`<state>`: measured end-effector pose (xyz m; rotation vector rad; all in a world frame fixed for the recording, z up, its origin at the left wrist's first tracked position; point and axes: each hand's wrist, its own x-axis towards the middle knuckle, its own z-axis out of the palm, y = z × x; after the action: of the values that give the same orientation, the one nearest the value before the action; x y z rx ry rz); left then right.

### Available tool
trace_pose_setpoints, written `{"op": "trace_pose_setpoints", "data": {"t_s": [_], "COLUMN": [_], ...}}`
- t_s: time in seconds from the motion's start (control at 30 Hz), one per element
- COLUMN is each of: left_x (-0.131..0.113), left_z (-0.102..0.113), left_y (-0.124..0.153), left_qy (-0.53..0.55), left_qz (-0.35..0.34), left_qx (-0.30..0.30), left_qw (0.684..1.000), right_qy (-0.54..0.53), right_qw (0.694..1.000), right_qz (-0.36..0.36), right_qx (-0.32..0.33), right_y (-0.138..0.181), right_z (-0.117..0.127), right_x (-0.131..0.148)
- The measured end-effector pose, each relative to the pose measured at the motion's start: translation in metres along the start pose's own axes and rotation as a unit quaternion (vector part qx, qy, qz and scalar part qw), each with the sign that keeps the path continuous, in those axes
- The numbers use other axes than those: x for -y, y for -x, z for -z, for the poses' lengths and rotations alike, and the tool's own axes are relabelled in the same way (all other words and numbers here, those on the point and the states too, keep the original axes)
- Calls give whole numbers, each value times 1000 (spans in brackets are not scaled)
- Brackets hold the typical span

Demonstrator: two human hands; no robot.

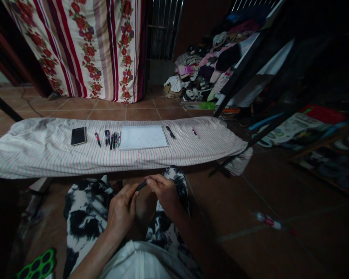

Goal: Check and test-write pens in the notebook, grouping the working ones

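Observation:
My left hand (121,211) and my right hand (163,190) meet over my lap, both closed on a dark pen (141,186) held between them. Ahead lies a low board under a striped cloth (46,155). On it rest a spiral notebook (143,137), a dark phone (78,136), a row of several pens (110,138), one black pen (170,132) right of the notebook and a small pink pen (195,133) further right.
A floral curtain (90,46) hangs behind the board. A heap of clothes (209,66) lies at the back right beside a dark metal frame (250,77). A green plastic piece (37,265) sits at the bottom left; a small bottle (267,221) lies on the tiled floor.

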<state>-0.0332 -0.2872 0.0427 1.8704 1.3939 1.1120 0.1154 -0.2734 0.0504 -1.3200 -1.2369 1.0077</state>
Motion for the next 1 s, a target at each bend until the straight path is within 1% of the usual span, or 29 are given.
{"op": "trace_pose_setpoints", "data": {"t_s": [0.03, 0.1, 0.17, 0.23, 0.3, 0.37, 0.43, 0.5, 0.57, 0.63, 0.67, 0.73, 0.8, 0.9, 0.97, 1.0], "left_x": [0, 0, 0, 1, 2, 3, 4, 3, 2, -1, -3, -4, -3, 1, 4, 5], "left_z": [0, 0, 1, 1, 0, -2, -4, -5, -4, -1, 0, 2, 1, -3, -6, -7], "left_y": [0, -2, -4, -4, -3, 0, 2, 3, 1, -2, -3, -4, -3, 1, 3, 4], "left_qy": [15, 74, 138, 164, 139, 87, 44, 41, 93, 172, 205, 237, 214, 112, 58, 48], "left_qz": [10, 53, 104, 128, 109, 68, 37, 40, 86, 153, 180, 206, 187, 111, 67, 56], "left_qx": [6, 39, 79, 103, 82, 31, -18, -27, 9, 74, 102, 128, 111, 31, -22, -33], "left_qw": [1000, 995, 982, 973, 981, 993, 998, 998, 992, 970, 957, 941, 952, 987, 996, 997], "right_qy": [-4, -8, -6, -4, -2, 1, 3, -4, -20, -34, -35, -31, -23, -23, -24, -26], "right_qw": [1000, 999, 997, 995, 996, 999, 1000, 1000, 999, 996, 995, 994, 997, 999, 999, 999], "right_qz": [-5, -9, -2, 12, 24, 28, 20, 1, -24, -37, -34, -20, -11, -15, -22, -26], "right_qx": [11, 45, 82, 97, 80, 41, 10, 3, 31, 75, 91, 101, 79, 30, 14, 15], "right_y": [0, -1, -3, -4, -5, -5, -4, -2, -2, -2, -3, -3, -4, -3, -2, -2], "right_z": [1, 7, 12, 14, 12, 5, -1, -3, 0, 6, 8, 11, 9, 2, -1, 0], "right_x": [1, 5, 10, 12, 9, 3, -2, -3, 0, 5, 7, 8, 7, 2, 1, 1]}}
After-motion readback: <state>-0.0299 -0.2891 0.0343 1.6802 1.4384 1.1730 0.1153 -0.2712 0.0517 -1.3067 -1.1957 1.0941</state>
